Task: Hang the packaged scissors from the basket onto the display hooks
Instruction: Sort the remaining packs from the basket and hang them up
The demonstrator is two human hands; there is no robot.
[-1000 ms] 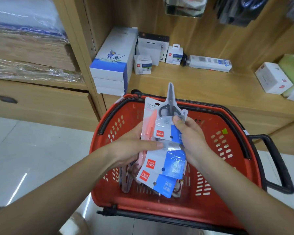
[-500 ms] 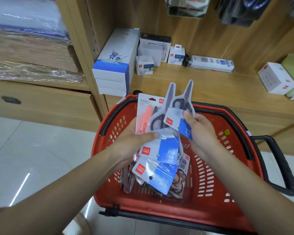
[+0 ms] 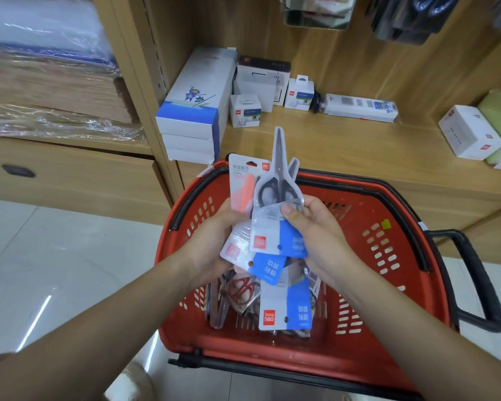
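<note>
1. A big red plastic basket [image 3: 394,287] sits on shiny pale floor tiles [image 3: 70,256]. Its walls have rows of small holes. It has a black rim and a thick black loop handle [image 3: 480,285] on its right side.
2. Just above the basket, the left hand [image 3: 211,241] grips a bunch of flat scissors packs. Its fingers are curled round them from the left.
3. The front pack [image 3: 272,224] in the bunch is clear, shiny plastic cut in a scissors shape. It has a white and blue card at its lower end. The scissors inside have pointy grey blades aimed up and round black handles.
4. The right hand [image 3: 315,235], also above the basket, pinches this front pack. The thumb lies flat on the clear plastic, and the fingers curl behind.
5. Behind the front pack, a flat pack with pink scissors [image 3: 242,186] sticks up on the left. A tilted blue and white card [image 3: 268,267] pokes out below.
6. Down inside the basket are more packs. One has a blue and white card with a red square [image 3: 287,314]. To its left is a clear pack with red loop handles [image 3: 243,287].
7. Behind the basket is a smooth light wooden shelf [image 3: 344,146] with white cardboard boxes. A stack of long white and blue boxes [image 3: 194,111] stands behind the basket's back left corner.
</note>
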